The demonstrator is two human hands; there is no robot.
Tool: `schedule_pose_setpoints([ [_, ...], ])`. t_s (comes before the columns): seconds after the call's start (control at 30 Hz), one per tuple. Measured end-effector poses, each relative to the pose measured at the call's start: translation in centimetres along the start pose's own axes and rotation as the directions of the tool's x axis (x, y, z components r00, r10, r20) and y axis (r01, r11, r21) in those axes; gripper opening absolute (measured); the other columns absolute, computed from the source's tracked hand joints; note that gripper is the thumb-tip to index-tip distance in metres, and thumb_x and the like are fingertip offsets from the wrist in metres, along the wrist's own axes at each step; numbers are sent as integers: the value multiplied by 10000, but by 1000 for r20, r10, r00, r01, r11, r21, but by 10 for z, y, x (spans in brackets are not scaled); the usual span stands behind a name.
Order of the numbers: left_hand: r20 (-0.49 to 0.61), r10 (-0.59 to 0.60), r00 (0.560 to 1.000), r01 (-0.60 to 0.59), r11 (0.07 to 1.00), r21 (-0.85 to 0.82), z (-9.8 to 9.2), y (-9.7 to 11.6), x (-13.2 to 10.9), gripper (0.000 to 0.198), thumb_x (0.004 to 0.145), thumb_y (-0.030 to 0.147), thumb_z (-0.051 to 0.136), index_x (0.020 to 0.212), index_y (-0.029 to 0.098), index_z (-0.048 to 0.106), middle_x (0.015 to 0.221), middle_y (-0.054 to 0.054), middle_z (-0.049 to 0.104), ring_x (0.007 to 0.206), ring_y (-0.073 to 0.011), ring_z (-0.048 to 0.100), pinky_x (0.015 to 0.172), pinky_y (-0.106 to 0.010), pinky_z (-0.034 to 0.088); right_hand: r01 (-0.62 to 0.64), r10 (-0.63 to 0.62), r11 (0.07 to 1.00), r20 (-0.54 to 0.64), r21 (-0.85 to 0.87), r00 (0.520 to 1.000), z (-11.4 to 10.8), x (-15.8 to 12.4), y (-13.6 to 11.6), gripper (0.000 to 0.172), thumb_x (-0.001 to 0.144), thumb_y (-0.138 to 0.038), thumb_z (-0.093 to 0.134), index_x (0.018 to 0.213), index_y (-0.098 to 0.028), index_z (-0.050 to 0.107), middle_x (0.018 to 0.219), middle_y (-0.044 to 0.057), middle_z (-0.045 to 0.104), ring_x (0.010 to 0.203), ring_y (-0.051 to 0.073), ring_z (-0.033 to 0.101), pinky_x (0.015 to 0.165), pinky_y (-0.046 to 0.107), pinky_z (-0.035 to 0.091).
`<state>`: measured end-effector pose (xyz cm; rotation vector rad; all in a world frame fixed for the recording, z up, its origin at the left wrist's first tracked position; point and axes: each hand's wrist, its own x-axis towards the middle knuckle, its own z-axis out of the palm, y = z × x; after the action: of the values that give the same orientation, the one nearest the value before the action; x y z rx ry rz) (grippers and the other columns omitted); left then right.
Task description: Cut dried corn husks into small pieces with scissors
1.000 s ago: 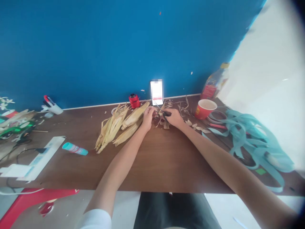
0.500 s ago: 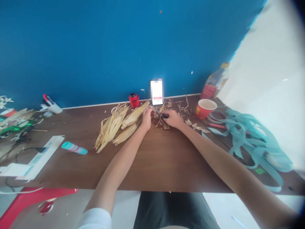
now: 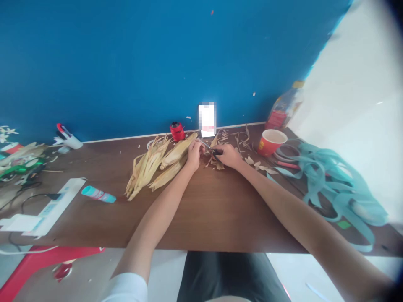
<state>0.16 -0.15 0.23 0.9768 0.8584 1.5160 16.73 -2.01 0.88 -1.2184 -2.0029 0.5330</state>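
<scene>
At the far left of my feed, the long white plastic power strip (image 3: 61,205) carries pale blue markings, too blurred for me to read. Beside it on the brown wooden table (image 3: 214,214) lies a cyan cylindrical tube (image 3: 98,194); its pinkish-white band looks printed, but I get no words from it.

Next come the dry, straw-yellow corn husks (image 3: 149,165), loosely bunched, reaching right up to the left hand (image 3: 194,154). Its fingers are bent, their tips close together; I can't tell whether they grip anything. Behind stands a white-screened phone (image 3: 207,119), its display pixelated and unreadable.

Here is the change: a second ago the black-handled metal scissors (image 3: 216,153) had their blades pointing up toward the phone; now they slant across to the left fingertips, as they did half a second ago. I judge that this brings the cutting edges to bear where the left hand works, though no cut piece shows there. The right hand (image 3: 229,156) is closed around the handles, with dry husk scraps (image 3: 219,165) just below.

Further right, the red paper cup (image 3: 265,144) bears a small yellow mark I can't decipher, and the clear plastic bottle (image 3: 278,117) a red label, equally illegible.
</scene>
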Motion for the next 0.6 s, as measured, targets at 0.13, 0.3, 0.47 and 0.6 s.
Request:
schedule_pose_setpoints([
  [0.13,-9,34,999,-34,999,4,-1,1,0,107,719,162,563,671,178,468,598,38,483,545,-73,452,536,-197,352,-45,45,999,0,-23,999,0,0,2,346,696,-183,640,1009,-229,780,836,9,750,742,168,641,643,236,421],
  [0.3,-15,28,999,-28,999,26,-1,1,1,117,715,159,568,651,175,471,576,42,471,544,-70,430,546,-198,348,-45,45,999,13,-25,999,-1,1,4,326,688,-173,637,970,-238,787,819,-4,748,735,155,645,635,226,412],
  [0.47,-11,35,999,-35,998,46,-2,1,1,151,734,160,590,643,176,470,572,47,460,528,-65,419,538,-204,332,-32,33,999,23,-43,999,-2,0,5,260,688,-168,632,886,-241,784,766,-22,737,694,143,631,596,219,391],
  [0.6,-1,36,999,-36,999,27,-1,3,0,101,721,167,597,665,168,513,609,39,504,534,-61,427,533,-197,339,-43,43,999,-24,16,999,-1,0,5,250,692,-177,631,886,-225,781,781,-6,739,706,158,636,603,228,407],
])
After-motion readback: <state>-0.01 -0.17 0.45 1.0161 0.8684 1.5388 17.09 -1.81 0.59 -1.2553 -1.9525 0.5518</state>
